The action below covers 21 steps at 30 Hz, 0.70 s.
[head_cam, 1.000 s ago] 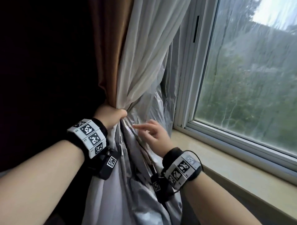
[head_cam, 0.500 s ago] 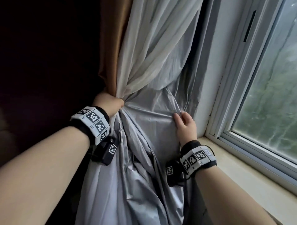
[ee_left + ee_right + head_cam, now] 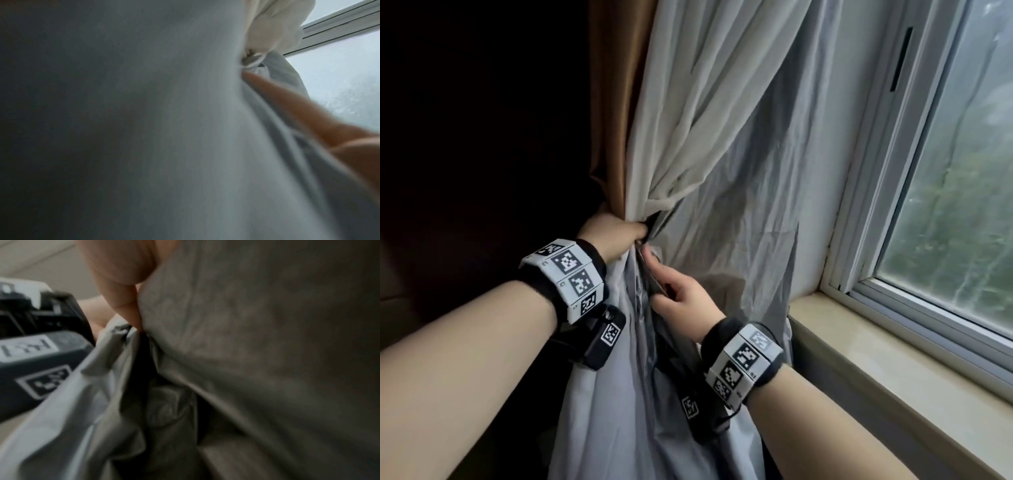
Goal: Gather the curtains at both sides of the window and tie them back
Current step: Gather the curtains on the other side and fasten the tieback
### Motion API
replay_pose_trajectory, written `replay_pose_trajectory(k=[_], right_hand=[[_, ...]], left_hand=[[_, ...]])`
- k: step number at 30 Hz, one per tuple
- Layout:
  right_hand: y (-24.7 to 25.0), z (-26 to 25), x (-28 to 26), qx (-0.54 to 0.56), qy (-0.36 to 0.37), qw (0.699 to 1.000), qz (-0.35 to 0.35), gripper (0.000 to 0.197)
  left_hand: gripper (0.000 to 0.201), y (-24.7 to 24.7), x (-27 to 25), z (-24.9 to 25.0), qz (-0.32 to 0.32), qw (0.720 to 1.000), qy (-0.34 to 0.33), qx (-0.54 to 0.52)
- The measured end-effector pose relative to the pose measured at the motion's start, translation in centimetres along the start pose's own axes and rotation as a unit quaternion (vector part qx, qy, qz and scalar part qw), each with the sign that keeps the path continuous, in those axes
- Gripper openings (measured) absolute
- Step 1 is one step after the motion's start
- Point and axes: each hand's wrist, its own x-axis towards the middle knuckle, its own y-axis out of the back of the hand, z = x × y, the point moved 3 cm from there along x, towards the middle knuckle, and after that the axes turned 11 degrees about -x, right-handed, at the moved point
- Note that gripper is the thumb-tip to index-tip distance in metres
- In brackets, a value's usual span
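Note:
The left-side curtain hangs in layers: a brown outer drape (image 3: 616, 102), a white sheer (image 3: 698, 102) and a silvery grey lining (image 3: 739, 222). My left hand (image 3: 616, 236) grips the bunched layers at waist height, fingers wrapped round the gather. My right hand (image 3: 678, 291) sits just below and right of it, fingers curled, pinching a fold of the grey lining (image 3: 115, 369). In the left wrist view a finger (image 3: 287, 104) of my right hand lies along the grey cloth (image 3: 185, 129) up to the white gather (image 3: 275, 29). No tie-back is visible.
The window (image 3: 962, 205) with its white frame (image 3: 887, 192) stands to the right. A beige stone sill (image 3: 893, 363) runs below it. Left of the curtain the room is dark. The lining's loose edge hangs near the sill's corner.
My right hand left the lining's outer edge and came left, next to my left hand, drawing the cloth together. The left hand kept its grip on the gather.

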Motion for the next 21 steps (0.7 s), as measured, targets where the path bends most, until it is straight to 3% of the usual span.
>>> replay_pose_trajectory(k=[4, 6, 8, 12, 15, 18, 21], right_hand=[[-0.6, -0.5, 0.9, -0.001, -0.012, 1.000, -0.026, 0.078], [-0.8, -0.3, 1.2, -0.008, -0.014, 0.999, -0.031, 0.078], [-0.8, -0.1, 1.5, -0.018, -0.013, 0.999, -0.029, 0.075], [0.5, 0.3, 2.2, -0.043, -0.029, 0.998, -0.019, 0.067], [2.8, 0.8, 2.7, -0.062, -0.032, 0.998, 0.006, 0.054], [6.1, 1.8, 2.5, -0.075, -0.067, 0.982, 0.158, 0.030], [10.0, 3.8, 1.3, -0.121, -0.117, 0.916, 0.364, 0.022]], left_hand=[[0.051, -0.4, -0.6, 0.0, -0.069, 0.974, 0.023, -0.213], [0.074, -0.6, -0.8, 0.1, -0.097, 0.961, 0.033, -0.257], [0.075, -0.8, -0.5, 0.2, -0.095, 0.974, 0.029, -0.204], [0.042, -1.3, 0.6, 0.5, -0.016, 0.999, 0.027, -0.036], [0.045, -2.3, 0.9, 0.8, 0.003, 1.000, 0.001, 0.018], [0.053, -3.4, 0.8, 0.9, 0.024, 1.000, -0.013, 0.002], [0.053, -4.3, 0.7, 1.1, 0.026, 0.999, -0.025, 0.002]])
